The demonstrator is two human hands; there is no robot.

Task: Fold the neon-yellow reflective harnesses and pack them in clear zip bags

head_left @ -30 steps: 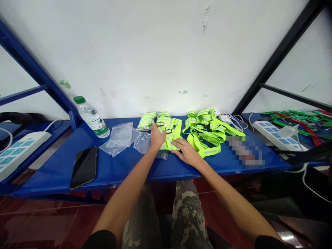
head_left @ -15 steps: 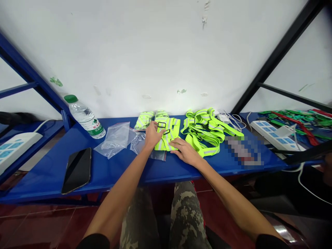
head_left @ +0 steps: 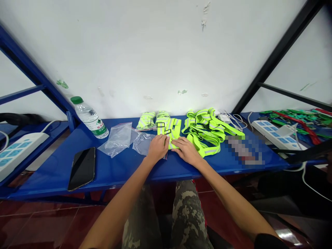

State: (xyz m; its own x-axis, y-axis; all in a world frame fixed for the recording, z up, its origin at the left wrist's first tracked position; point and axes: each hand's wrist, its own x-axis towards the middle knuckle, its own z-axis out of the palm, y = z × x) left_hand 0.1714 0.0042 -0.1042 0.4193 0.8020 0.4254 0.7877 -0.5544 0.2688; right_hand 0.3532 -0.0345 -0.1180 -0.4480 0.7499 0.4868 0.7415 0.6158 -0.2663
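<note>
A folded neon-yellow reflective strap vest [head_left: 171, 128] with black buckles lies on the blue shelf [head_left: 121, 169] in front of me. My left hand [head_left: 157, 148] rests on its near left edge with fingers curled onto the fabric. My right hand [head_left: 186, 149] presses its near right edge, fingers bent over the strap. Both hands almost touch each other. Two bagged folded vests [head_left: 153, 119] lie behind it. A clear zip bag [head_left: 143, 143] lies under and left of my left hand.
A loose pile of reflective straps [head_left: 209, 129] lies to the right. Another clear zip bag [head_left: 118, 138], a water bottle [head_left: 89, 117] and a black phone [head_left: 82, 168] are on the left. Power strips [head_left: 275, 134] [head_left: 18, 148] and cables sit at both sides.
My left hand has drawn back from the buckles at the vest's far part to its near edge, beside my right hand. The right hand has barely shifted.
</note>
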